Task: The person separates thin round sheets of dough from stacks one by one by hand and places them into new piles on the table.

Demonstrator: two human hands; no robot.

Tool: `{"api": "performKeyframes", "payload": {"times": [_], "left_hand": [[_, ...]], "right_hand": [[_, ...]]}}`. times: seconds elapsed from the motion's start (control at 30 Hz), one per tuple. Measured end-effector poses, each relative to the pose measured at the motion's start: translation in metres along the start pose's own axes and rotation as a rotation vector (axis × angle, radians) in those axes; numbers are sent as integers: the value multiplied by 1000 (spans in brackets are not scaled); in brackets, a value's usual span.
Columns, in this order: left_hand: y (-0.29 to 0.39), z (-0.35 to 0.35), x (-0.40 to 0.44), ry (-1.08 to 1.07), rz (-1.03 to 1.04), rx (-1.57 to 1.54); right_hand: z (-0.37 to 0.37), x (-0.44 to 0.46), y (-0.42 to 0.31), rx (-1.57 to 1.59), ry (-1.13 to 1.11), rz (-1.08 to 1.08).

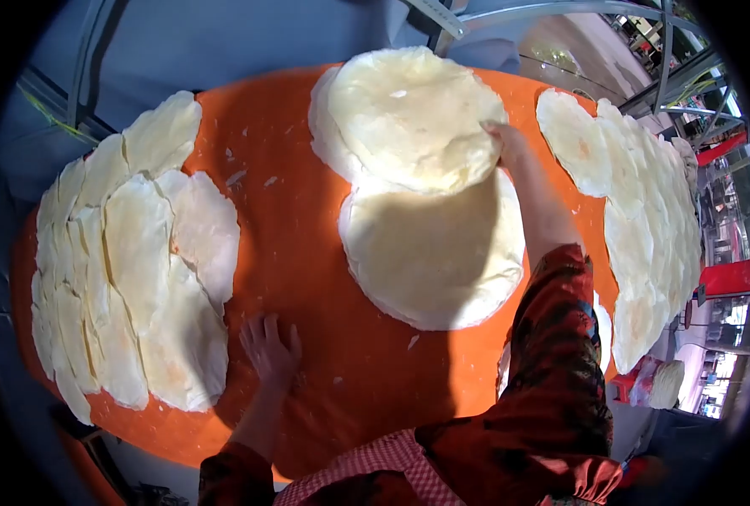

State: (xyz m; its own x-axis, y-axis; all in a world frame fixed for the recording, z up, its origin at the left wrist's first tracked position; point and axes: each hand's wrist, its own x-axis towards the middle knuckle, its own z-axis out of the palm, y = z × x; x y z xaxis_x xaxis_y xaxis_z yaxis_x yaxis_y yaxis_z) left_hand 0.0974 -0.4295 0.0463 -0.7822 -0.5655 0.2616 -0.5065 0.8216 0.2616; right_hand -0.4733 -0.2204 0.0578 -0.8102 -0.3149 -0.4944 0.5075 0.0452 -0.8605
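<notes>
My right hand (pixel 501 140) reaches forward, its fingers closed on the right edge of a round pale flatbread (pixel 408 114) at the top of the far pile. Below it, nearer to me, lies a second round pile of flatbreads (pixel 434 253), partly in shadow and overlapped by the far one. My left hand (pixel 271 347) rests on the orange tabletop (pixel 366 379) with its fingers spread, holding nothing. It is just right of many overlapping flatbreads (pixel 139 244) spread along the left side.
More overlapping flatbreads (pixel 636 211) cover the right side of the table. Part of another flatbread shows beside my right sleeve (pixel 560 337). Small flakes lie on the orange surface. Metal frame bars (pixel 560 10) stand beyond the far edge. A stack of pale rounds (pixel 666 384) is at lower right.
</notes>
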Motion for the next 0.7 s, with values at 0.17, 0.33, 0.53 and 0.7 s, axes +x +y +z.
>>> {"api": "performKeyframes", "payload": {"times": [0.17, 0.33, 0.53, 0.7], "left_hand": [[6, -1, -2, 5, -14, 17], [-1, 0, -4, 27, 17, 20], [-9, 0, -7, 51, 29, -3], [-15, 5, -9, 45, 10, -58]], "right_hand": [[52, -14, -54, 11, 22, 0], [34, -166, -77, 125, 48, -117], [-50, -276, 88, -418, 174, 21], [-40, -259, 115, -246, 494, 193]]}}
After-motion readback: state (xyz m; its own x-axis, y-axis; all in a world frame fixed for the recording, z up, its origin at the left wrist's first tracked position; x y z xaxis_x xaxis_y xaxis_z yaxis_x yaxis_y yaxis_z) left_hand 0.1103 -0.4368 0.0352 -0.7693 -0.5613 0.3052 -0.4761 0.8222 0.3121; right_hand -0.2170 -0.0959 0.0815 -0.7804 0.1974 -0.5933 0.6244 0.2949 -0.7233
